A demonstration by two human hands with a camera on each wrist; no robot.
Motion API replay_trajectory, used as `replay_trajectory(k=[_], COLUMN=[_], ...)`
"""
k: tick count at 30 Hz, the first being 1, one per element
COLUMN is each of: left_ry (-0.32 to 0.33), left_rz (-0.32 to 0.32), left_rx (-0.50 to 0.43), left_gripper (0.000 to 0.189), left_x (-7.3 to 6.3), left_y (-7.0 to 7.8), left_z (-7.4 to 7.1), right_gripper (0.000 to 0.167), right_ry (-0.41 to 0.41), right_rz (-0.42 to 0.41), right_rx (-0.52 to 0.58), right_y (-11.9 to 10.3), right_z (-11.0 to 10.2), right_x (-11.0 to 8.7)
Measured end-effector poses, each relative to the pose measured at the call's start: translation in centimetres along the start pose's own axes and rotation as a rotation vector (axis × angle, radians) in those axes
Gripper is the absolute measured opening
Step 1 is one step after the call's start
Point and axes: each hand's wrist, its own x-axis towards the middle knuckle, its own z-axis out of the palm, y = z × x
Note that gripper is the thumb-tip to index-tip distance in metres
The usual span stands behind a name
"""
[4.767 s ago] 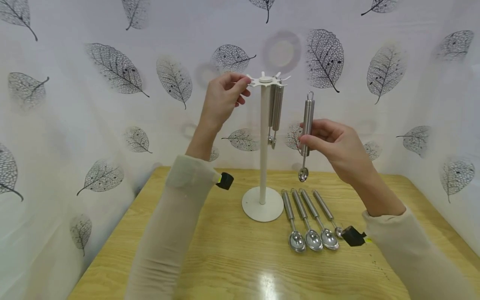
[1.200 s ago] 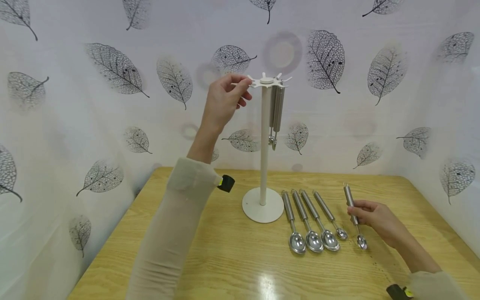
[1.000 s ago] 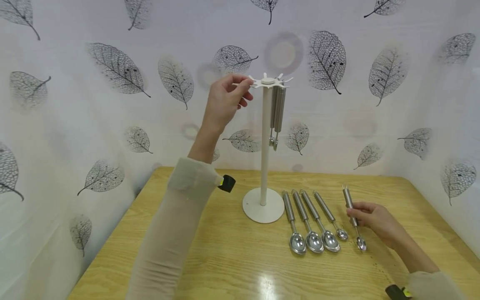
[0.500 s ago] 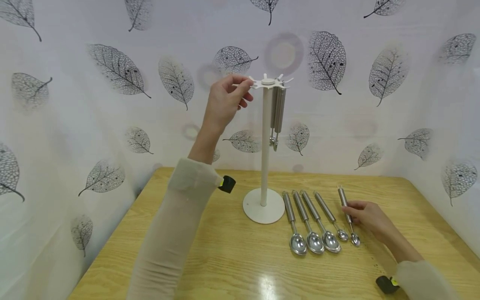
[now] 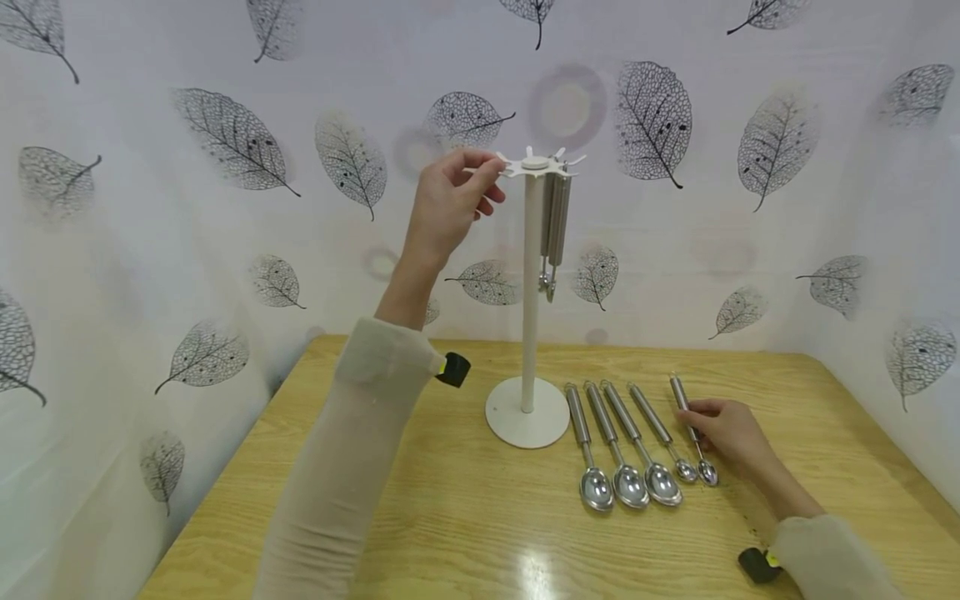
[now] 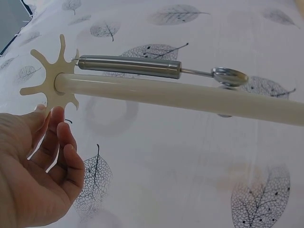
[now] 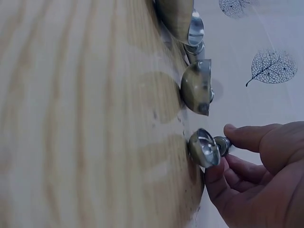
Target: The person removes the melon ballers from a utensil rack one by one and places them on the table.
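Note:
My left hand (image 5: 453, 200) pinches one arm of the white star-shaped top (image 5: 534, 164) of a utensil stand. In the left wrist view, thumb and fingertips meet at the edge of that star top (image 6: 58, 80). Steel small-bowled scoops (image 5: 555, 221) hang from the stand's far right side. My right hand (image 5: 731, 429) holds a small steel scoop (image 5: 682, 404) by its handle, low at the tabletop, right of a row of similar utensils. The right wrist view shows the held scoop's bowl (image 7: 204, 148) at the wood, with thumb and fingers (image 7: 251, 137) around the handle.
Several steel scoops (image 5: 630, 485) lie side by side on the wooden table (image 5: 450, 517), handles pointing away. The stand's round white base (image 5: 517, 425) is just left of them. A leaf-patterned cloth (image 5: 300, 125) closes off the back and sides.
The right hand has brought the small scoop from beside the stand down to the table, then slid it left towards the row. The left hand stays on the stand's top.

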Motion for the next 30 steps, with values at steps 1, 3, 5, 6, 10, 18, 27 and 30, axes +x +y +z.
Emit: replay_trajectory(k=[1,3,5,6,10,18,27,30], left_ry=[-0.001,-0.002,-0.002,-0.001,0.003,0.007,0.028,0.03], left_rz=[0.006,0.007,-0.003,-0.01,-0.028,-0.012,-0.024,-0.03], left_rx=[0.001,0.003,0.001,-0.002,-0.011,-0.008,0.011,0.003], left_gripper=[0.016,0.016,0.016,0.016,0.015,0.015,0.016,0.016], left_x=[0.0,0.0,0.0,0.0,0.0,-0.1,-0.1,-0.1], left_y=[0.0,0.0,0.0,0.0,0.0,0.1,0.1,0.1], left_z=[0.0,0.0,0.0,0.0,0.0,0.1,0.3,0.3], right_gripper=[0.053,0.049,0.044,0.042,0.036,0.041,0.051,0.052], right_ry=[0.005,0.013,0.026,0.035,0.063,0.055,0.03,0.034], right_rz=[-0.004,-0.014,-0.03,-0.04,-0.079,-0.096,-0.141,-0.175], right_rx=[-0.012,-0.031,-0.057,-0.07,-0.108,-0.174,-0.091,-0.085], right_y=[0.0,-0.1,-0.1,-0.1,0.0,-0.8,-4.0,-5.7], right_z=[0.1,0.1,0.1,0.1,0.1,-0.7,-1.5,-1.6], right_x=[0.0,0.0,0.0,0.0,0.2,-0.1,-1.0,-1.1])
